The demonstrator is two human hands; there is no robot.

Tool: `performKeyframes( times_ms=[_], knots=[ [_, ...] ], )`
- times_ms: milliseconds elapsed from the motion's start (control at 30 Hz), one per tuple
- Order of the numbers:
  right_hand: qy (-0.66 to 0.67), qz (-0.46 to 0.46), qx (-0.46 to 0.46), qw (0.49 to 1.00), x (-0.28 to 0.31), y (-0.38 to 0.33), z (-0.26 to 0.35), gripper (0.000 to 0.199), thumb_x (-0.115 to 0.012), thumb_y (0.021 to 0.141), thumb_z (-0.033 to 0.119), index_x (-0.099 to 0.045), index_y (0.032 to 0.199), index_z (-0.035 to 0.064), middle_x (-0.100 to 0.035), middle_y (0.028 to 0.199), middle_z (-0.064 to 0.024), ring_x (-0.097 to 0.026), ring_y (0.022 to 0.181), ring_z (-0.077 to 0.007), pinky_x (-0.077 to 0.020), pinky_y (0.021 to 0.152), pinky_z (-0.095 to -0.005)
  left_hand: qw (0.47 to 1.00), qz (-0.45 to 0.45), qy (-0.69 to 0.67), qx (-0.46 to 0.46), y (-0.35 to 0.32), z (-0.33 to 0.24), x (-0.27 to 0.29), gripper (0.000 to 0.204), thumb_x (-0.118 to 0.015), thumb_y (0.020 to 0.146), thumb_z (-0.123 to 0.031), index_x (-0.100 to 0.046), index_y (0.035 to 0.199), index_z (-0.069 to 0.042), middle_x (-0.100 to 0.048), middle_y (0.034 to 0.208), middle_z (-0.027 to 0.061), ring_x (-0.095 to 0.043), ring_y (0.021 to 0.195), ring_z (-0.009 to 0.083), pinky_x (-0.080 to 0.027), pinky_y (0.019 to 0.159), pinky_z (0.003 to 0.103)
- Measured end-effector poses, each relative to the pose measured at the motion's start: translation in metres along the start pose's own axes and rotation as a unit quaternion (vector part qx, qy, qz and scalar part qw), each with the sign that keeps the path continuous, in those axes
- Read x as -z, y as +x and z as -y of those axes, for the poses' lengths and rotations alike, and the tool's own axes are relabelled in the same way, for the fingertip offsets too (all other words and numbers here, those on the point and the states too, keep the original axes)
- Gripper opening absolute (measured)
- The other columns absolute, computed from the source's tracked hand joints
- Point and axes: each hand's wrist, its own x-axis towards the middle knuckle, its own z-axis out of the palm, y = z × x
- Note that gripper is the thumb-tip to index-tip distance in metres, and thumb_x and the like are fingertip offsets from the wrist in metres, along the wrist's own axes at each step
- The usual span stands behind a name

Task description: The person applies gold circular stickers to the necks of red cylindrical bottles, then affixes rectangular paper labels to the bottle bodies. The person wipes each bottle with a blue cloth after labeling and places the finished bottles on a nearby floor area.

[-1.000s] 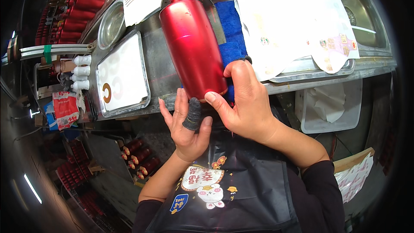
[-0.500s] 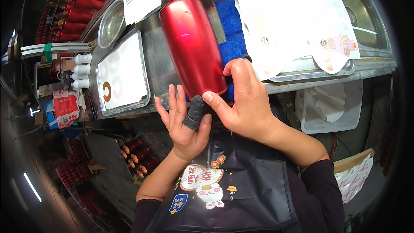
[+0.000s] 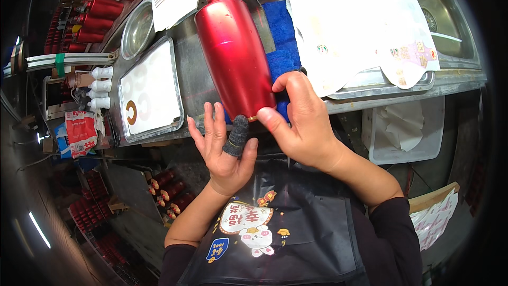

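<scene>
A glossy red bottle (image 3: 235, 53) lies at a slant over the metal bench, its narrow silver neck pointing away from me and its base toward me. My right hand (image 3: 309, 130) grips the base end on the right, thumb near the bottom rim and fingers curled along the side. My left hand (image 3: 225, 159) has its fingers spread, palm toward the base. A dark cloth finger sleeve (image 3: 236, 136) covers its index finger, whose tip touches the bottle's bottom edge. Partly under the bottle is a blue cloth (image 3: 280, 26).
Left of the bottle sits a tray (image 3: 177, 90) with a white sheet and a brown C-shaped piece (image 3: 131, 112). Beyond it stands a glass bowl (image 3: 137, 29). White sheets (image 3: 349, 16) cover the right side, near a metal sink (image 3: 450, 16). A plastic bin (image 3: 407, 137) is below.
My right thumb has shifted slightly rightward along the base, uncovering more of the bottom rim. The left fingers have moved only a little; the bottle stays in nearly the same place.
</scene>
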Motion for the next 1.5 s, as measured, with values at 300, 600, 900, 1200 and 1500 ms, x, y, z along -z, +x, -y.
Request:
performKeyframes(
  times_ms=[300, 600, 900, 1200, 1500],
  knots=[
    [-0.029, -0.010, 0.015, 0.999, -0.004, 0.000, -0.001, 0.037, -0.073, 0.089, 0.016, -0.051, 0.114, 0.0006, -0.054, 0.099, -0.0157, -0.057, 0.076, -0.0293, -0.0477, 0.067, -0.0348, 0.999, 0.007, 0.030, -0.036, 0.007, 0.003, 0.004, 0.036, -0.076, 0.082, -0.015, -0.073, 0.115, -0.001, -0.048, 0.150, 0.0309, -0.041, 0.142, 0.0521, -0.010, 0.117, 0.069],
    [0.054, 0.032, -0.066, 0.996, 0.008, -0.002, -0.006, 0.022, -0.058, 0.093, 0.004, -0.055, 0.114, 0.0000, -0.056, 0.104, -0.0177, -0.061, 0.081, -0.0298, -0.0505, 0.073, -0.0361, 0.988, -0.020, 0.098, -0.118, 0.034, -0.003, 0.014, 0.035, -0.081, 0.073, -0.022, -0.078, 0.107, -0.012, -0.051, 0.146, 0.0315, -0.051, 0.132, 0.0539, -0.026, 0.111, 0.071],
    [0.110, 0.011, -0.072, 0.991, 0.023, -0.015, -0.023, 0.028, -0.049, 0.095, -0.004, -0.057, 0.122, -0.0025, -0.057, 0.111, -0.0091, -0.056, 0.078, -0.0106, -0.0464, 0.071, -0.0242, 0.988, 0.034, 0.057, -0.141, 0.066, -0.027, -0.006, 0.022, -0.080, 0.072, -0.020, -0.078, 0.092, -0.010, -0.051, 0.150, 0.0241, -0.031, 0.147, 0.0528, -0.008, 0.118, 0.071],
    [-0.080, 0.073, 0.169, 0.980, 0.011, -0.033, 0.003, 0.037, -0.062, 0.078, -0.013, -0.066, 0.114, -0.0028, -0.068, 0.082, -0.0139, -0.062, 0.058, -0.0281, -0.0474, 0.054, -0.0342, 0.991, -0.033, 0.001, -0.132, 0.066, -0.009, -0.010, 0.059, -0.070, 0.078, -0.010, -0.062, 0.137, -0.009, -0.049, 0.153, 0.0188, -0.041, 0.146, 0.0409, -0.014, 0.120, 0.067],
    [-0.003, 0.028, -0.018, 0.999, 0.013, -0.052, -0.012, 0.029, -0.062, 0.088, -0.009, -0.065, 0.116, -0.0041, -0.068, 0.097, -0.0077, -0.053, 0.057, -0.0050, -0.0407, 0.053, -0.0203, 0.974, -0.153, -0.147, -0.076, 0.054, 0.011, -0.037, 0.078, -0.079, 0.084, -0.024, -0.043, 0.149, 0.002, -0.052, 0.149, 0.0212, -0.048, 0.139, 0.0433, -0.019, 0.117, 0.069]
  ],
)
